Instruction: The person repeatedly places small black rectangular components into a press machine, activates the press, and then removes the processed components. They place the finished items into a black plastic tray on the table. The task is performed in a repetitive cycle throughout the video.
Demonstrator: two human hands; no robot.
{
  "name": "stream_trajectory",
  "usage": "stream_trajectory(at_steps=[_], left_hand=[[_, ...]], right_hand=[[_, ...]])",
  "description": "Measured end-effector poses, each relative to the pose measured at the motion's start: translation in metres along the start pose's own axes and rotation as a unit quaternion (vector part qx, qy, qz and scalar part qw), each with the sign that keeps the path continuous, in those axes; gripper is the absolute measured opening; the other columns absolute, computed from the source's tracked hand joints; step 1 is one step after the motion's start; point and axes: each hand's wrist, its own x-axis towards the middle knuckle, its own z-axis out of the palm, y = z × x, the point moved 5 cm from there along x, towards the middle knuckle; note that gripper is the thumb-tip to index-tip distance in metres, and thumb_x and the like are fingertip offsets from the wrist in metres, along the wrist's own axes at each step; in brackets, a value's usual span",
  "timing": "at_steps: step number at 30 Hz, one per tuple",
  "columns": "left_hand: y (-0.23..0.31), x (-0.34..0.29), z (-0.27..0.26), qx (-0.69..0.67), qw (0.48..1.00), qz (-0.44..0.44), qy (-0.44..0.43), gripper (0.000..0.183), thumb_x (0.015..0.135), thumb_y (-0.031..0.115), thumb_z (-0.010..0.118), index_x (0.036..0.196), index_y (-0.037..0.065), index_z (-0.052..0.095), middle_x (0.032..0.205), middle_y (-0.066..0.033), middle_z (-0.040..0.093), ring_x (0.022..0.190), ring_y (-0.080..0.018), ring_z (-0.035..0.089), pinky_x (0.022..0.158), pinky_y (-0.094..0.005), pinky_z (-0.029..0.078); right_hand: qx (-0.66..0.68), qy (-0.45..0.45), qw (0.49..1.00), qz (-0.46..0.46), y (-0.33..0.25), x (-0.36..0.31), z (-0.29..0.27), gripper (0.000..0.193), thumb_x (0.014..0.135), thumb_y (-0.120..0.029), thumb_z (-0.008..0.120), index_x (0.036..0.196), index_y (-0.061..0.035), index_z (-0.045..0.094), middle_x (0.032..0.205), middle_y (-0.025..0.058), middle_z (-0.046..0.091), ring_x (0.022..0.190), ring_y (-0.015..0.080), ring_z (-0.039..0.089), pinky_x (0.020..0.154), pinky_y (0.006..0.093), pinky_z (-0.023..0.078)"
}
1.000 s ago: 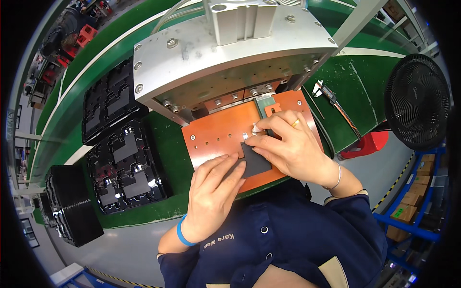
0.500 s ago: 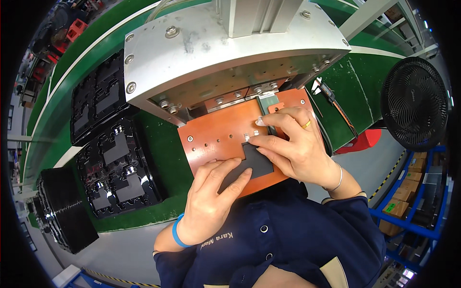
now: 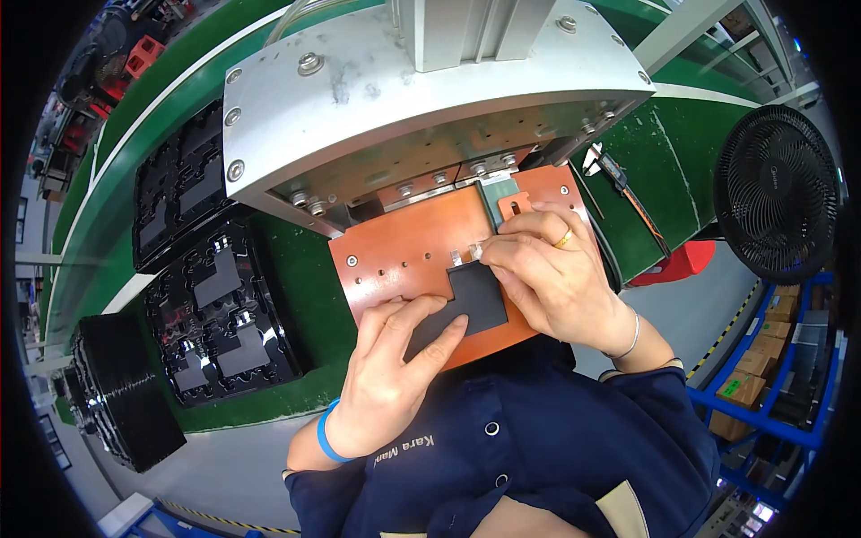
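Note:
A dark grey, L-shaped flat pouch cell [image 3: 478, 296] lies on an orange fixture plate [image 3: 395, 242], two small silvery tabs [image 3: 456, 258] standing at its far edge. My left hand [image 3: 387, 377] grips the cell's left part, thumb on top and fingers along the inner corner. At the right tab, my right hand [image 3: 547, 264] has thumb and index fingertips pinched together. A small shiny bit shows there, but whether it is the tab or a separate piece is hidden. Just beyond the right hand sits an orange slotted block [image 3: 514, 206] beside a green strip [image 3: 493, 190].
A heavy metal press frame [image 3: 430, 103] overhangs the plate's far side. To the left, black trays [image 3: 287, 336] hold similar grey cells, near a stack of black trays [image 3: 126, 394]. On the right are a caliper [image 3: 619, 179], a black fan [image 3: 771, 193] and a red stool [image 3: 677, 262].
My right index finger, earlier raised with a small clear piece at its tip, has come down to the thumb at the right tab. The left hand stays on the cell.

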Motion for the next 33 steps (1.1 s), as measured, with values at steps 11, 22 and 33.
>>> stream_trajectory(at_steps=[11, 22, 33], left_hand=[[0.001, 0.001, 0.0, 0.017, 1.0, 0.001, -0.005, 0.048, 0.062, -0.003, 0.067, 0.109, 0.007, 0.071, 0.115, -0.0142, 0.059, 0.098, -0.0303, 0.052, 0.087, -0.038, 0.048], [-0.004, 0.011, -0.005, 0.012, 1.0, -0.021, 0.019, 0.046, 0.063, -0.007, 0.068, 0.107, 0.006, 0.071, 0.112, -0.0141, 0.058, 0.099, -0.0316, 0.053, 0.088, -0.0429, 0.048], [-0.022, 0.042, -0.005, 0.033, 0.999, -0.02, 0.034, 0.039, 0.066, -0.004, 0.072, 0.103, 0.006, 0.073, 0.108, -0.0126, 0.059, 0.098, -0.0308, 0.055, 0.092, -0.0436, 0.047]], right_hand=[[-0.015, -0.017, 0.999, -0.025, 0.001, -0.005, 0.0, 0.03, 0.072, -0.003, 0.064, 0.101, -0.0086, 0.062, 0.097, 0.0007, 0.065, 0.097, 0.0203, 0.057, 0.098, 0.0408, 0.04], [0.028, 0.128, 0.99, 0.045, 0.016, -0.013, -0.023, 0.027, 0.074, -0.002, 0.071, 0.1, -0.0067, 0.064, 0.109, 0.0069, 0.067, 0.091, 0.0254, 0.057, 0.082, 0.0362, 0.043], [0.081, 0.031, 0.993, 0.076, 0.014, -0.019, -0.012, 0.025, 0.073, -0.014, 0.077, 0.095, -0.0076, 0.067, 0.111, 0.0063, 0.063, 0.096, 0.0247, 0.056, 0.08, 0.0352, 0.045]])
